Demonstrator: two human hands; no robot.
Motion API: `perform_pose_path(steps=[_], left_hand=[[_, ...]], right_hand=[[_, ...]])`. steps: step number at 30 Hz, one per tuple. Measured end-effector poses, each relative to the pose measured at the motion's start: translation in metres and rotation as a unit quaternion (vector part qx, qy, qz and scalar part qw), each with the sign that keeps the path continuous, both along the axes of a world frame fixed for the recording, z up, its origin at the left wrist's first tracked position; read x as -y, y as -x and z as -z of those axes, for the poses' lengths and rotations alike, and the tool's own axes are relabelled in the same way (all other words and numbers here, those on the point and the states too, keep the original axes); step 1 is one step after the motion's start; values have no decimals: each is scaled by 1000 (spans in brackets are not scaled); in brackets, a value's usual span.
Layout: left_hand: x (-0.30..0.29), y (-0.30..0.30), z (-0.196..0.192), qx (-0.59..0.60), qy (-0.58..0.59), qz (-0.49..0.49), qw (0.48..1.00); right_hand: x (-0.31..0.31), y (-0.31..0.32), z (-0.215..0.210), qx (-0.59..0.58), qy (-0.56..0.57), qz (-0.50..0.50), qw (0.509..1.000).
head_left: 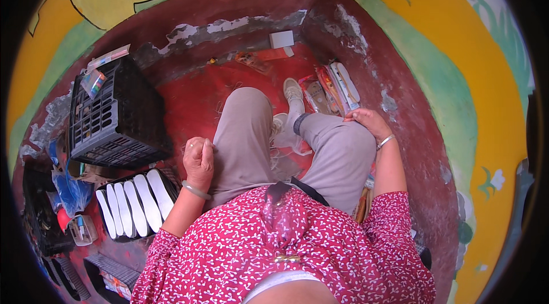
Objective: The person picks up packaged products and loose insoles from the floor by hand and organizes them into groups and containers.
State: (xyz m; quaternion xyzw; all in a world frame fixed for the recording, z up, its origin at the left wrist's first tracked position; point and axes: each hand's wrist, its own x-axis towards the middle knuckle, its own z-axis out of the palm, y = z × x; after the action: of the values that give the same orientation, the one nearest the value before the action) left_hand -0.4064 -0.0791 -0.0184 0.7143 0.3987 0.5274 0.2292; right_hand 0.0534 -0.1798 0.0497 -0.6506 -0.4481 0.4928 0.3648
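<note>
Seated cross-legged on a red floor, hands resting on beige-trousered knees, shoe insoles close by.

Left hand (198,161) loosely curled into a soft fist on the left knee (246,126), possibly pinching a fine thread, too thin to tell; right hand (369,122) draped, fingers relaxed and part open, over the right knee (337,149), gripping nothing visible. Just beside the left hand, a dark tray (117,235) of white insoles (137,204) standing on edge in a row; beyond it, a black plastic crate (117,115) against the wall. More insoles and flat packets (334,89) stacked past the right knee. Probably best done by lifting one insole from the near end of the row by its edge, keeping the others upright and undisturbed.
</note>
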Motion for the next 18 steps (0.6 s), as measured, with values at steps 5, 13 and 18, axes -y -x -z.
perform_pose_path(steps=[5, 13, 18], left_hand=[[-1, 1, 2, 11, 20, 7, 1000], [-16, -8, -22, -33, -61, 44, 997], [-47, -38, -47, -73, -133, 90, 984]], right_hand=[[13, 11, -28, -23, 11, -10, 1000], [34, 10, -17, -80, 16, 96, 992], [69, -39, 82, -65, 111, 209, 969]])
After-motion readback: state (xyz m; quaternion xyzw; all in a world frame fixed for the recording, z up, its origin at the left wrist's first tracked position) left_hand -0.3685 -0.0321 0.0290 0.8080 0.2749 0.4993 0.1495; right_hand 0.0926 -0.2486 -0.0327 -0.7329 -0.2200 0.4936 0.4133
